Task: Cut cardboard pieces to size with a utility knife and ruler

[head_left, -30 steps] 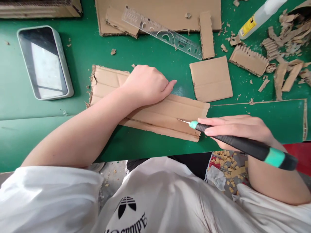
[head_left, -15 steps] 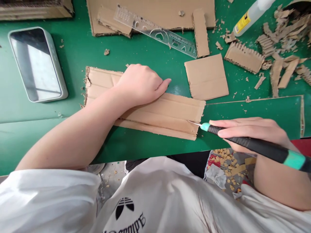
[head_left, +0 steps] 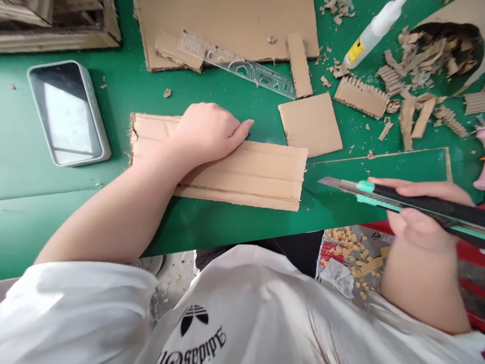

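Note:
My left hand [head_left: 212,132] presses down on a long cardboard strip [head_left: 257,169], its fingers curled at the far edge and mostly hidden, its thumb pointing right. A cut line runs lengthwise near the strip's close edge. To the right, my right hand [head_left: 428,202] grips a black and mint-green utility knife [head_left: 409,202] with its blade out. The blade tip points left and stands apart from the strip's right end. A square cardboard piece [head_left: 310,124] lies just beyond that end.
On the green table [head_left: 242,235] are a phone [head_left: 70,114], a clear ruler [head_left: 242,65] on a large cardboard sheet [head_left: 235,20], and a glue bottle [head_left: 373,35]. Cardboard scraps [head_left: 420,60] spill around a container [head_left: 460,33] at the far right. Offcuts [head_left: 352,247] lie below the table edge.
The knife has come off the strip's right end and moved right, turning so its flat blade shows. My left hand stays on the strip. The view has shifted slightly.

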`<state>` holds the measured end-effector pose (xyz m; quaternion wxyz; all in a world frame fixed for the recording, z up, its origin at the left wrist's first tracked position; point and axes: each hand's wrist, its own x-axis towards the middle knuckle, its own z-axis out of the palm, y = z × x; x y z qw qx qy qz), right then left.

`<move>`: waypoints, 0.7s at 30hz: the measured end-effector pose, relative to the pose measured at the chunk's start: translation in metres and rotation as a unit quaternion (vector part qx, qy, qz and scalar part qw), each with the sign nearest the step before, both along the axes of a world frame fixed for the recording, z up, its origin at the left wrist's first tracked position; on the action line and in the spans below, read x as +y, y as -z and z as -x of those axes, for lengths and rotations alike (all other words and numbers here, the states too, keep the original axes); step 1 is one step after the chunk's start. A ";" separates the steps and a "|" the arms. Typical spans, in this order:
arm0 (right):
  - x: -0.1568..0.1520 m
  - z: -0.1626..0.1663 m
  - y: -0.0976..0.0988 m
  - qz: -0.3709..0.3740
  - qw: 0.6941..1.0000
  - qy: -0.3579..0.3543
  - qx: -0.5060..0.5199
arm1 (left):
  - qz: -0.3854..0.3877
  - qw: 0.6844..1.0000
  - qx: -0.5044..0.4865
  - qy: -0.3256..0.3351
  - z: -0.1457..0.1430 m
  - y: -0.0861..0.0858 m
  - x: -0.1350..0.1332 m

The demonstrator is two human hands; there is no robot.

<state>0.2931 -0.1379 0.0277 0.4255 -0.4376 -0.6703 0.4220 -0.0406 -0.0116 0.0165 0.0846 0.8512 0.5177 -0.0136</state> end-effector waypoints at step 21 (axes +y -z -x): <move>0.000 0.143 0.038 0.095 0.845 0.331 0.408 | -0.188 0.926 -0.183 -0.271 0.059 -0.089 0.012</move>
